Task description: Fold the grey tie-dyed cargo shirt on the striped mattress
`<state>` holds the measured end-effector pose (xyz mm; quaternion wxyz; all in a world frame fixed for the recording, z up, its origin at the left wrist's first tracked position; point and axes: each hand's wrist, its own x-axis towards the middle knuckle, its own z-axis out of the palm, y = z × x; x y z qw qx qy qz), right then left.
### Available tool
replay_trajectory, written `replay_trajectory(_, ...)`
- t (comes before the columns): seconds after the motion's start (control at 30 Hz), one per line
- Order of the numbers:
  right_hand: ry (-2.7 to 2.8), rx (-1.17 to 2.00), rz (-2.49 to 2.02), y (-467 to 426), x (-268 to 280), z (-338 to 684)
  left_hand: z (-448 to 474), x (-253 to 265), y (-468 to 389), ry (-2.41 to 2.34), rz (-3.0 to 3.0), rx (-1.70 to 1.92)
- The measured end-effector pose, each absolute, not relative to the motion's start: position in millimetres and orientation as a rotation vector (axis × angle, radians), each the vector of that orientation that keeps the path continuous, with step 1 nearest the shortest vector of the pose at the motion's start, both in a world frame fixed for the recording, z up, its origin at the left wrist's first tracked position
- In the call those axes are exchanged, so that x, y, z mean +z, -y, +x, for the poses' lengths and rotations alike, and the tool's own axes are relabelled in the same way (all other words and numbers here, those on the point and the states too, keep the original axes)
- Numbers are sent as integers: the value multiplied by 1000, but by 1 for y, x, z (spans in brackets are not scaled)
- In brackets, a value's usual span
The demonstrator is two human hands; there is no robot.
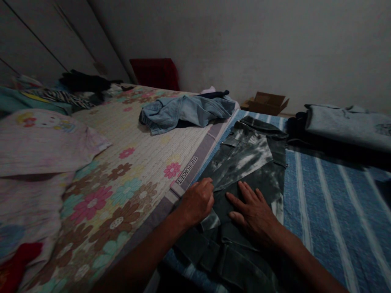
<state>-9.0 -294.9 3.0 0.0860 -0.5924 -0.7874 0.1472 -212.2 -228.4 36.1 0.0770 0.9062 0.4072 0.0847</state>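
Note:
A dark grey garment (244, 162) with pale tie-dye patches, flap pockets and seams lies spread in front of me; I cannot tell whether it is a jacket or trousers. My left hand (198, 199) is closed at its left edge, fingers curled in on the cloth. The fingertips of that hand are partly hidden. Flat on the middle of the garment rests my right hand (252, 209), its fingers spread and holding nothing. The near end of the garment falls into shadow below my hands.
Blue striped bedding (308, 195) lies under the garment, beside a flowered mat (143, 162). Light blue denim (186, 112) is heaped beyond. Folded grey clothing (348, 126) sits right, a cardboard box (265, 103) by the wall, pink clothes (45, 142) left, and a red object (154, 73) behind.

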Motion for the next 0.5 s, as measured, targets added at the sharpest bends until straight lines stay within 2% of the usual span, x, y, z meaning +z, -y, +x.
replay_trajectory(0.3, 2368, 488, -1762, 297, 10, -12, -200, 36, 230, -1161, 2719, 314)
replay_trajectory(0.5, 2389, 604, -1761, 294, 18, -14, -185, 38, 228, -1206, 2789, 151)
